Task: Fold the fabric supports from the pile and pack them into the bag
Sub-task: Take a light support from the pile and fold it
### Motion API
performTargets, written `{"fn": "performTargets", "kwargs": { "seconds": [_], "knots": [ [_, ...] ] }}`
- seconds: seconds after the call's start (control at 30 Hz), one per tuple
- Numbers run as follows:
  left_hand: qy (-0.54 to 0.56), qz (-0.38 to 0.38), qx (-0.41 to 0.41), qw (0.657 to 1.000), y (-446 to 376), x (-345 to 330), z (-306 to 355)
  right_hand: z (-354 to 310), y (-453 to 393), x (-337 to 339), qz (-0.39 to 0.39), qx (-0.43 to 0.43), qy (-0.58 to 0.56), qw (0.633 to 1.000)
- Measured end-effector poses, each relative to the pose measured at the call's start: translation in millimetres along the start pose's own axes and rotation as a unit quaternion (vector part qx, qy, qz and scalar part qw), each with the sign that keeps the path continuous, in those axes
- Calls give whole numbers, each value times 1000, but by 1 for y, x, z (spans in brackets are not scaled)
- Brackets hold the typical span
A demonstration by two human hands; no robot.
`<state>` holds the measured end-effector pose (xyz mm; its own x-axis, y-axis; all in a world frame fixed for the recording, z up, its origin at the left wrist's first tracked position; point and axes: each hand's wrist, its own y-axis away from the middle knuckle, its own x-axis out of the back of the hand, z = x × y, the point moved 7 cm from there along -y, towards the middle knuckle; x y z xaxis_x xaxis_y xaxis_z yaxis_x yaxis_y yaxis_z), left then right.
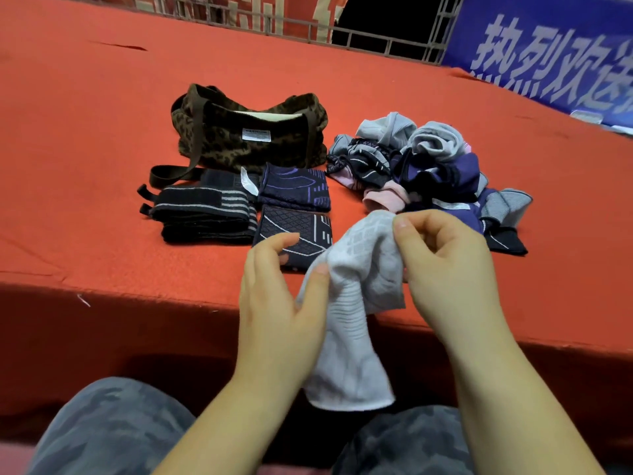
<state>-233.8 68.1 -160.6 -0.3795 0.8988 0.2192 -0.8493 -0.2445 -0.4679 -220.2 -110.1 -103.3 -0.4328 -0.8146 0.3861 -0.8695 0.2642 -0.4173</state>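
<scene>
The white support (356,303) hangs off the worktop (102,234) edge, pinched by left hand (281,303) and right hand (445,265), near the pile (428,173) and bag (246,132). Unevenly gripped, it could bunch or slip down.

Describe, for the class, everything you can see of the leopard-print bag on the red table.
The leopard-print bag is a soft, plush-looking tote in brown with dark spots. It sits upright but slumped on the red table, behind the folded supports and left of the unfolded pile. Its mouth gapes slightly, showing a pale lining. A small white label is sewn on its front. Dark brown webbing straps run down its face, and one long strap loops forward onto the cloth by the black striped support. Neither hand touches it.
</scene>
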Motion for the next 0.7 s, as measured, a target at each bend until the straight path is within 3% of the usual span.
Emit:
{"fn": "performTargets", "kwargs": {
  "seconds": [0.07,0.17,0.33,0.7],
  "knots": [
    [-46,-22,0,999,9,-8,7,-6,-5,1,3,9,9,1000],
    [-89,-95,65,989,22,-27,5,-14,-10,-2,-3,21,24,999],
    [-86,-198,88,972,20,-48,9,-23,-9,2,-3,34,39,999],
    [-198,-135,87,967,-16,17,3,0,-11,53,93,3,73,993]
  ]
}}
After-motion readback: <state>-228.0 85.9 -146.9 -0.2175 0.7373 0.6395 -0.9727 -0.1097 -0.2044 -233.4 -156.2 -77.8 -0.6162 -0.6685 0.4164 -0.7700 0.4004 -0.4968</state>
